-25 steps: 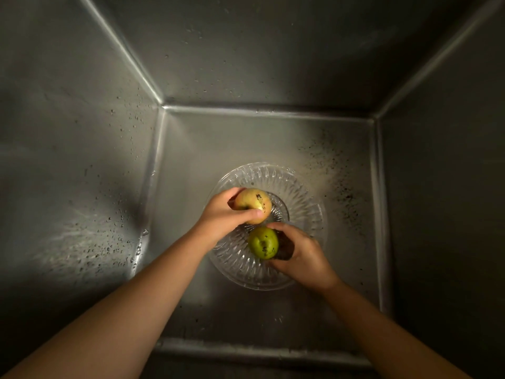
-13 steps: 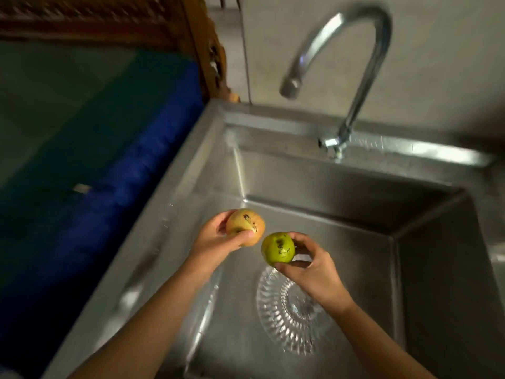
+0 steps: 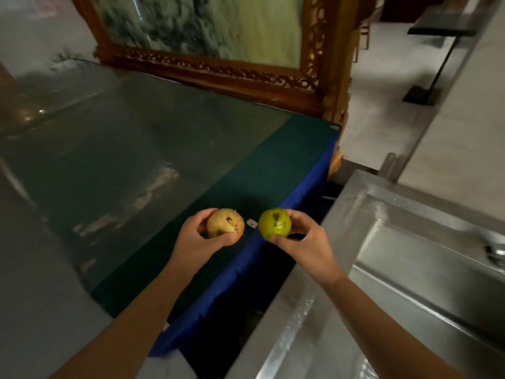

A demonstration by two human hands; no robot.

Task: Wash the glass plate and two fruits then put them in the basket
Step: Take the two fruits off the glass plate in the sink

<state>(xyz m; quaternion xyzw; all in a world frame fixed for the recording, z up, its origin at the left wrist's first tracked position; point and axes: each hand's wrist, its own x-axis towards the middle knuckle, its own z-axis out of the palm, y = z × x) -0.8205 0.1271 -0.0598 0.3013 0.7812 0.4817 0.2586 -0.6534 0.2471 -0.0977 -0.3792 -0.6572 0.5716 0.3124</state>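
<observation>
Two fruits, two hands

Two fruits are showing: one yellow fruit (image 3: 224,222) and one green fruit (image 3: 274,222); two hands are showing, left hand (image 3: 200,242) and right hand (image 3: 306,242).

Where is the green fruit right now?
The green fruit is held in the right hand, up in the air over the blue cloth, just right of the yellowish fruit and left of the sink.

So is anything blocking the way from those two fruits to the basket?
Cannot tell: no basket is in view. The left hand holds the yellowish fruit, the right hand the green fruit, above the bare blue-draped table.
</observation>
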